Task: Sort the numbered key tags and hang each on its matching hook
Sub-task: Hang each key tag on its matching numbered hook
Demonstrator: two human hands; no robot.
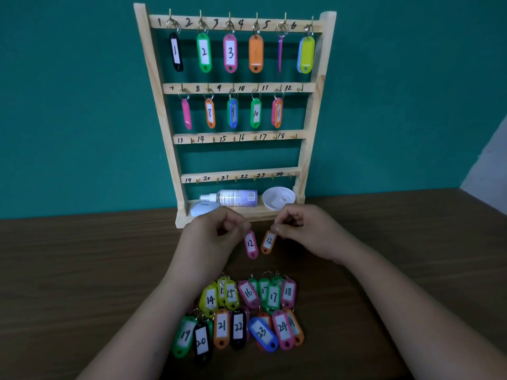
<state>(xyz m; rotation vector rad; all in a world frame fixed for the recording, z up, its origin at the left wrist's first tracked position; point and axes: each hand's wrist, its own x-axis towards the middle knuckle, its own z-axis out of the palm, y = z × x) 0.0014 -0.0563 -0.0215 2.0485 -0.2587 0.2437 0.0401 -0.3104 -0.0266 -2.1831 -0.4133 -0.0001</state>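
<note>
1. The left hand (219, 231) pinches the top end of a pink tag (251, 244) marked 12 between thumb and curled fingers, so the tag hangs down above the table (82, 270).
2. The right hand (304, 229) pinches the top of an orange tag (268, 241), also marked 12. It hangs tilted just to the right of the pink one, and the two are close but I cannot tell whether they touch.
3. Both held tags are in the middle of the scene, between the foot of the wooden rack (153, 78) on the far side and the loose tags (238, 314) on the near side.
4. The loose tags lie flat on the table in two rough rows, overlapping, with numbers from 14 to 24 readable.
5. The rack stands upright against the teal wall (68, 105). Tags hang on the top rail at marks 1 to 6 and on the second rail at marks 7 to 11.
6. The hook (301, 88) beside the mark 12 is at the right end of the second rail.
7. On the rack's bottom shelf a spray bottle (233, 198) lies on its side, with a white round dish (278, 198) to its right and a small white case (204, 208) to its left.
</note>
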